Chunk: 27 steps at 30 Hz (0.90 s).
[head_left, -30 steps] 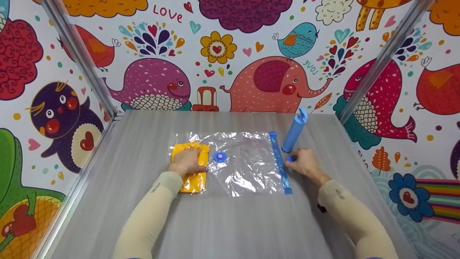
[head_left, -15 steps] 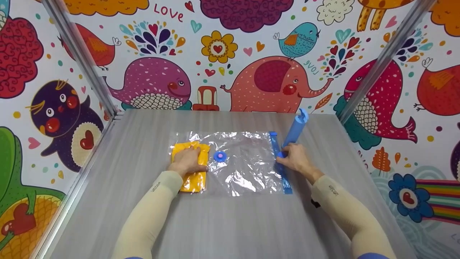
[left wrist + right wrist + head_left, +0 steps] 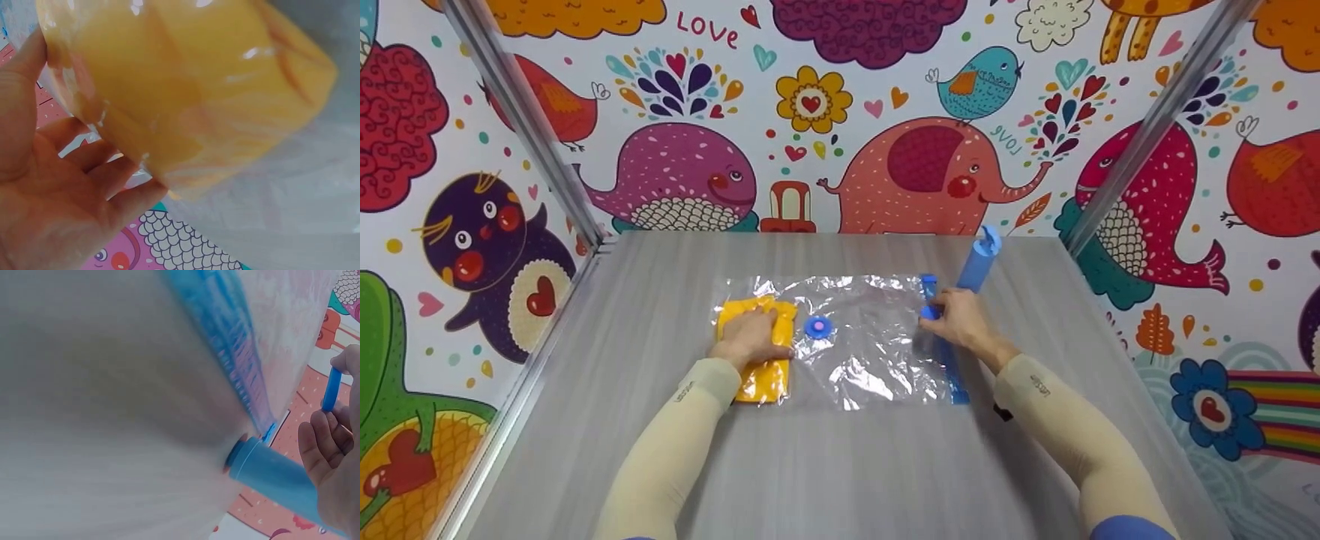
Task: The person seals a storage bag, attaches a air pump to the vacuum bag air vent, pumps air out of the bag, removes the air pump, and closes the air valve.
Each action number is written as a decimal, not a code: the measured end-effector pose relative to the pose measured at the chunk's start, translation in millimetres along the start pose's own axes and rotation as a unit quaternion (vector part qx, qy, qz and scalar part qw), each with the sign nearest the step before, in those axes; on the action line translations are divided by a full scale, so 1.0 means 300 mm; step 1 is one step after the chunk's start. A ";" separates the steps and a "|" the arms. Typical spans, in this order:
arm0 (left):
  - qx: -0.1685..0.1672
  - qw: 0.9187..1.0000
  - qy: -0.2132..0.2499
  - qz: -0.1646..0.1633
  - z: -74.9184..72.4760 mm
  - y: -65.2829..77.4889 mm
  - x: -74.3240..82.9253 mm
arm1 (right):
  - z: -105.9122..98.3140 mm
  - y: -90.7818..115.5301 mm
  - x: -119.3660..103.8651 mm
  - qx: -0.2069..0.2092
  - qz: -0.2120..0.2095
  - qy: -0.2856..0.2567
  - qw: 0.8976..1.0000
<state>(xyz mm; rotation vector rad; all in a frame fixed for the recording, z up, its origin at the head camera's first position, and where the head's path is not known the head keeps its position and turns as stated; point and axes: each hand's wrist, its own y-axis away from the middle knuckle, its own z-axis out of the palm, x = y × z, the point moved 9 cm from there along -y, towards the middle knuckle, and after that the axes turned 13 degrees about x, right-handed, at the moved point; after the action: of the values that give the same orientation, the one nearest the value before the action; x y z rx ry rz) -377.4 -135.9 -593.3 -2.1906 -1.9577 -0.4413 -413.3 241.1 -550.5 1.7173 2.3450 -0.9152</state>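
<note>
A clear vacuum storage bag [image 3: 877, 322] lies flat on the table, with a folded yellow cloth [image 3: 765, 384] inside its left end. My left hand [image 3: 748, 335] rests on the cloth through the plastic, fingers spread and relaxed. Between thumb and fingers, my right hand [image 3: 966, 322] pinches a round blue cap [image 3: 332, 389], seen edge-on in the right wrist view. That hand is over the bag's blue zip edge [image 3: 958, 379], hiding part of it. A round blue valve with a pink centre [image 3: 818, 327] sits in the bag, right of the cloth.
A blue hand pump [image 3: 979, 264] stands upright behind my right hand, its base hidden in the head view. The grey wood-grain table [image 3: 825, 465] is bordered by cartoon-printed walls [image 3: 675, 172] and metal posts [image 3: 532, 127].
My right hand has carried the blue cap leftward, from beside the pump to over the bag's zip edge. My left hand has stayed on the yellow cloth.
</note>
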 end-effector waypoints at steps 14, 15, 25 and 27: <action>0.003 1.000 -0.005 0.006 0.005 -0.003 -0.005 | 0.064 -0.067 -0.199 0.027 -0.104 -0.004 0.994; 0.002 1.000 -0.005 0.005 0.006 -0.004 -0.005 | 0.069 -0.069 -0.208 0.024 -0.104 -0.004 0.994; -0.002 1.000 0.001 -0.005 0.006 -0.004 -0.008 | 0.104 -0.077 -0.256 0.007 -0.099 -0.021 0.995; -0.004 1.000 0.003 -0.007 0.006 -0.005 -0.011 | 0.111 -0.078 -0.265 0.005 -0.103 -0.025 0.994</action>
<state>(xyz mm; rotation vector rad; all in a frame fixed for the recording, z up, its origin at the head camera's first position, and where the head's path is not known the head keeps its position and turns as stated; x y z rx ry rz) -378.9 -138.2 -596.3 -2.1786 -1.9731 -0.4584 -414.4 153.1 -535.5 1.4564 2.5236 -0.9897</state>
